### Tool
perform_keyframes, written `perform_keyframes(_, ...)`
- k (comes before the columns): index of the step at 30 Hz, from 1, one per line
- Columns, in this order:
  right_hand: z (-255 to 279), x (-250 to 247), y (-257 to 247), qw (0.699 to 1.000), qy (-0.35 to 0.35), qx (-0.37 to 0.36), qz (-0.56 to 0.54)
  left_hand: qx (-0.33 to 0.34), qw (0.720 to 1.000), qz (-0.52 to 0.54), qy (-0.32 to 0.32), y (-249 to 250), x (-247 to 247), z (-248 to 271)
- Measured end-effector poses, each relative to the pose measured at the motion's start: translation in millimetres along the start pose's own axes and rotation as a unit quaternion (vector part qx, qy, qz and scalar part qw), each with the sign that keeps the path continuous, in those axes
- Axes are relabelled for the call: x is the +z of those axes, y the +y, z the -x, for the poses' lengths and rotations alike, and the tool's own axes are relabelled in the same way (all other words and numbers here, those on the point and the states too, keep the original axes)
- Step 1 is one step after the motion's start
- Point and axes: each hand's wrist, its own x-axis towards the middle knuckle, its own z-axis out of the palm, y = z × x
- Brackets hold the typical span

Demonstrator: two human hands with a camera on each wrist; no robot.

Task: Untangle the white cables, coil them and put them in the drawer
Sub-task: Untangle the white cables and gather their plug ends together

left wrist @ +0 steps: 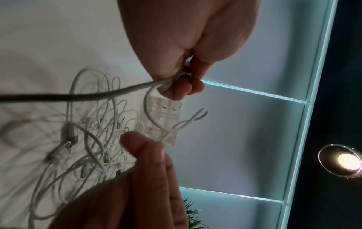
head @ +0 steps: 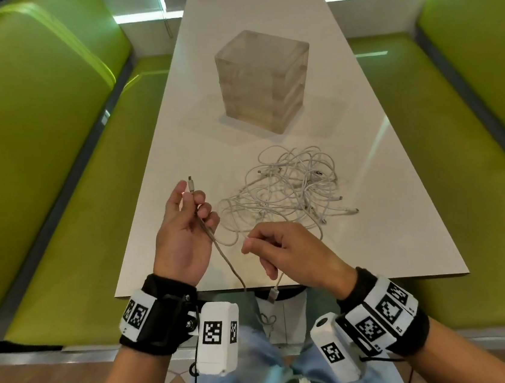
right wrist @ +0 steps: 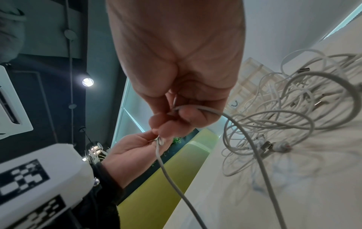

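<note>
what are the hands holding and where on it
Both hold one white cable. The left hand pinches it just below its small plug; the right hand pinches it near the other end, whose plug dangles below the table edge.

Left hand [head: 186,227] and right hand [head: 286,250] raised, fingers curled pinching.

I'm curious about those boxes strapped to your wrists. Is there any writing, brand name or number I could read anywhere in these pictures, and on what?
No readable words, brands or numbers anywhere.
Black-and-white square code patterns, not text: on the white boxes of the left wrist band and the right wrist band.
Tiny marks beside those patterns: too small to read.
Cable plug in the left hand, drawer box: no label visible.
</note>
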Motion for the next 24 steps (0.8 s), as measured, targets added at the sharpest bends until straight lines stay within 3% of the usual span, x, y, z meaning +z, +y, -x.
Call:
perform_keyframes(5,10,-9,18,0.975,-0.179,0.048,0.122,0.017,0.999,-0.036,0.0,9,-1,-4)
perform_keyframes(10,16,-1,41,0.942,-0.251,0.078,0.208,0.03,0.995,-0.091,-0.011,15,7,0)
perform_keyframes(12,16,-2,43,0.942,-0.231,0.075,0.23,0.02,0.996,-0.081,-0.033,14,11,3)
perform_keyframes(17,8,-21,18,0.988,-0.061,0.049,0.131,-0.003,0.994,-0.076,-0.08,5,24,11)
perform_keyframes(24,10,-48,-5,0.947,-0.066,0.146,0.28,-0.049,0.99,-0.066,-0.115,-1,31,16)
